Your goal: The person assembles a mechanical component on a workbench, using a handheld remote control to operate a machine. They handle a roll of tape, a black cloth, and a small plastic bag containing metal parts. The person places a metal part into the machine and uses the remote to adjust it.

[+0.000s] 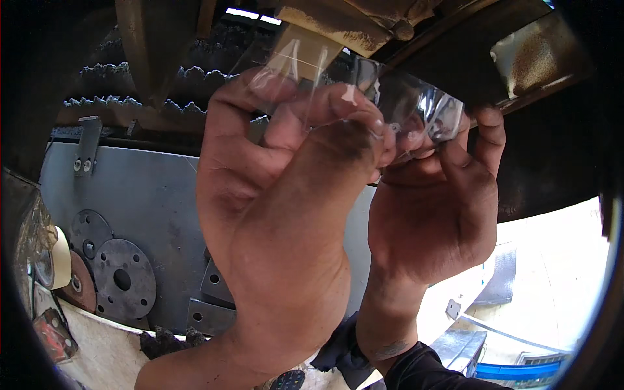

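Both of my hands are raised in front of me with a clear, glossy plastic film (416, 104) stretched between them. My left hand (273, 175) pinches the film between thumb and bent fingers, and its thumb tip lies close to the right hand's fingers. My right hand (435, 214), palm toward me, grips the crumpled right end of the film with its fingers curled. Part of the film spreads over the left fingers, which show through it. Just behind its upper edge is a worn, tan-coloured piece (331, 29).
A grey metal panel (162, 195) stands behind my hands. Leaning at lower left are a round steel flange (123, 279) with holes, a brown disc (81, 283) and a roll of cream tape (60, 257). A metal bracket (88, 146) hangs above. Dark beams and corrugated sheets are overhead.
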### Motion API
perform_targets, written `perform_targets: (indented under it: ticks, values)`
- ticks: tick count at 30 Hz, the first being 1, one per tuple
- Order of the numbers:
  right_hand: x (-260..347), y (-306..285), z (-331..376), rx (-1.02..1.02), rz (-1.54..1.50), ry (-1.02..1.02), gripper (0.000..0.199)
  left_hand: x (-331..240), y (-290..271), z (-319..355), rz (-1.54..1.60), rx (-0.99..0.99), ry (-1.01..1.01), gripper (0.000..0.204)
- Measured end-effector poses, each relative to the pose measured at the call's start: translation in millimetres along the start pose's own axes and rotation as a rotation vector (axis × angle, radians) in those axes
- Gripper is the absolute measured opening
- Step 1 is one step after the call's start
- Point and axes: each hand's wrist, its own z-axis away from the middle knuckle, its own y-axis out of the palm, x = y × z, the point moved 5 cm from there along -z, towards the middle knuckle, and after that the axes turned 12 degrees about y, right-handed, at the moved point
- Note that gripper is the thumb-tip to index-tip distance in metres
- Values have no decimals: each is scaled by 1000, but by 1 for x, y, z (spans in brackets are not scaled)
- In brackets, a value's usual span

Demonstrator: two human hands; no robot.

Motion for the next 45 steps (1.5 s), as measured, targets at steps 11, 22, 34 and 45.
perform_targets:
  ticks: [11, 22, 34, 45]
  values:
    - [1, -1, 3, -84, -6, 37, 37, 6, -24, -8, 146, 43, -247, 25]
    - [-1, -2, 2, -82, -55, 30, 37, 18, -16, 5, 247, -192, -206, 26]
    - [-1, -5, 1, -74, -16, 25, 36, 7, -18, -8, 189, 8, -280, 19]
    - [0, -8, 2, -168, 63, 44, 36, 7, -7, -4, 318, -24, -258, 19]
